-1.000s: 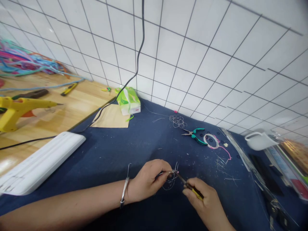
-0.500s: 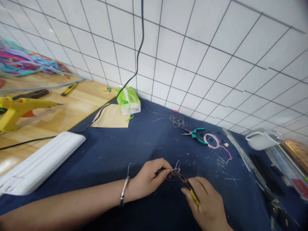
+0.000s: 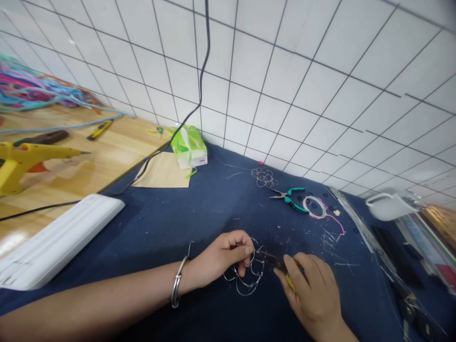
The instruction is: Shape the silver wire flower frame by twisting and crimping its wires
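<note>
My left hand (image 3: 228,254) pinches a piece of looped silver wire (image 3: 249,288) between thumb and fingers. Its thin rings hang below and to the right of the fingertips, with small pinkish spots at some joints. My right hand (image 3: 313,292) is wrapped round yellow-handled pliers (image 3: 274,261). Their dark jaws point left and meet the wire near my left fingertips; whether they are clamped on it is too blurred to tell. A silver bangle (image 3: 177,282) circles my left wrist.
Beyond my hands lie teal-handled pliers (image 3: 289,196), a tangled wire coil (image 3: 264,177), a white ring roll (image 3: 314,207) and wire scraps (image 3: 329,237). Leftward are a white power strip (image 3: 67,242), a tissue pack (image 3: 188,147) and a yellow glue gun (image 3: 21,164). A white cup (image 3: 388,206) stands right.
The looped wire has turned in my left hand, so its rings now spread below the fingers. My right hand and the pliers have shifted slightly right.
</note>
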`<action>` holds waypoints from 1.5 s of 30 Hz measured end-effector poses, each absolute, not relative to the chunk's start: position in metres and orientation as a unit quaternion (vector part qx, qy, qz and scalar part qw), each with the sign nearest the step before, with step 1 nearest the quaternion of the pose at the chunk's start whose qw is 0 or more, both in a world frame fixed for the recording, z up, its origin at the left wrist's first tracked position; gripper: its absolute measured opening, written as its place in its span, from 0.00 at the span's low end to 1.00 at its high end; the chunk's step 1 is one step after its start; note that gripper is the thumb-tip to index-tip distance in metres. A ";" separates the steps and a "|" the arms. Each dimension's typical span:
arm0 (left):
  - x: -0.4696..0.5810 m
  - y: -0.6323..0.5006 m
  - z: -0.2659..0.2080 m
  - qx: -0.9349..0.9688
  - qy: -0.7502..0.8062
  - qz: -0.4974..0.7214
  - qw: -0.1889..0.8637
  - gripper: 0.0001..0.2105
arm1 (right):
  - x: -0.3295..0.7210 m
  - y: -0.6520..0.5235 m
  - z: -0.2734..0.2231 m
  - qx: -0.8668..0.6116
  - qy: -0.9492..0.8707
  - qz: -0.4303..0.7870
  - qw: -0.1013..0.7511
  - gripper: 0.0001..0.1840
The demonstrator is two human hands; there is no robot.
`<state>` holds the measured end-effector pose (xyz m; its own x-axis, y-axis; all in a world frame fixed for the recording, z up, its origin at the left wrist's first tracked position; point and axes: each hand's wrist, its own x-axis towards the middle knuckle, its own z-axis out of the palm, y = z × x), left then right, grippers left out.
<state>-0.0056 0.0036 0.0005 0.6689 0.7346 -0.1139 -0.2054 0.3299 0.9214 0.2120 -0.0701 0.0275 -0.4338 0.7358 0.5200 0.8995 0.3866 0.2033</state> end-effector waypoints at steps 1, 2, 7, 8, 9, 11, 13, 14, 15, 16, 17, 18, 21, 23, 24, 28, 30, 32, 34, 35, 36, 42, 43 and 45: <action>-0.005 0.003 0.000 0.491 0.269 0.303 0.771 0.08 | 0.211 -0.070 0.028 -0.502 -0.812 -0.244 0.173 0.15; -0.005 0.003 0.000 0.491 0.270 0.302 0.771 0.08 | 0.210 -0.071 0.028 -0.503 -0.808 -0.254 0.170 0.15; -0.002 0.001 -0.001 0.499 0.281 0.298 0.764 0.08 | 0.207 -0.072 0.025 -0.501 -0.805 -0.277 0.154 0.15; -0.002 0.000 -0.001 0.502 0.284 0.299 0.760 0.08 | 0.207 -0.073 0.025 -0.500 -0.806 -0.279 0.150 0.14; -0.001 -0.001 -0.001 0.505 0.287 0.300 0.757 0.08 | 0.207 -0.073 0.024 -0.500 -0.806 -0.281 0.146 0.14; -0.001 -0.002 -0.001 0.513 0.295 0.301 0.748 0.08 | 0.207 -0.072 0.023 -0.499 -0.805 -0.286 0.143 0.14; -0.001 -0.002 -0.001 0.526 0.305 0.299 0.735 0.07 | 0.207 -0.072 0.023 -0.499 -0.805 -0.286 0.143 0.13; -0.001 -0.002 -0.001 0.535 0.310 0.298 0.728 0.08 | 0.207 -0.072 0.022 -0.500 -0.806 -0.284 0.143 0.13; -0.001 -0.003 0.000 0.541 0.316 0.298 0.721 0.08 | 0.207 -0.071 0.022 -0.500 -0.807 -0.282 0.142 0.13; -0.001 -0.002 0.001 0.548 0.320 0.297 0.714 0.08 | 0.207 -0.071 0.022 -0.499 -0.807 -0.281 0.141 0.13; -0.001 -0.002 0.002 0.554 0.324 0.296 0.707 0.08 | 0.207 -0.071 0.022 -0.499 -0.807 -0.281 0.141 0.13; -0.001 -0.002 0.003 0.560 0.328 0.295 0.701 0.08 | 0.207 -0.071 0.022 -0.500 -0.806 -0.284 0.142 0.13; -0.002 -0.002 0.007 0.574 0.337 0.293 0.686 0.07 | 0.206 -0.071 0.022 -0.505 -0.795 -0.299 0.154 0.15; -0.002 -0.003 0.008 0.578 0.340 0.293 0.682 0.07 | 0.205 -0.072 0.022 -0.505 -0.792 -0.304 0.158 0.15; -0.002 -0.003 0.008 0.579 0.341 0.292 0.681 0.07 | 0.205 -0.072 0.022 -0.505 -0.792 -0.305 0.159 0.15; -0.001 -0.004 0.005 0.581 0.343 0.290 0.679 0.07 | 0.206 -0.073 0.022 -0.501 -0.796 -0.305 0.151 0.15; -0.001 -0.004 0.004 0.582 0.344 0.290 0.678 0.06 | 0.206 -0.073 0.021 -0.500 -0.797 -0.305 0.147 0.15; -0.001 -0.005 0.004 0.586 0.346 0.293 0.671 0.06 | 0.207 -0.073 0.021 -0.498 -0.798 -0.304 0.146 0.15; -0.001 -0.005 0.005 0.594 0.350 0.296 0.661 0.05 | 0.207 -0.073 0.020 -0.497 -0.798 -0.306 0.149 0.15; -0.001 -0.005 0.005 0.599 0.353 0.296 0.655 0.05 | 0.207 -0.073 0.021 -0.497 -0.798 -0.306 0.149 0.15; -0.001 -0.005 0.006 0.603 0.357 0.296 0.649 0.05 | 0.206 -0.072 0.021 -0.497 -0.799 -0.306 0.147 0.15; 0.000 -0.005 0.005 0.613 0.369 0.303 0.629 0.04 | 0.204 -0.072 0.022 -0.489 -0.798 -0.319 0.147 0.15; 0.000 -0.005 0.005 0.614 0.369 0.307 0.627 0.04 | 0.203 -0.073 0.022 -0.490 -0.797 -0.321 0.149 0.16; 0.000 -0.005 0.004 0.614 0.369 0.313 0.623 0.03 | 0.202 -0.073 0.023 -0.496 -0.790 -0.325 0.156 0.16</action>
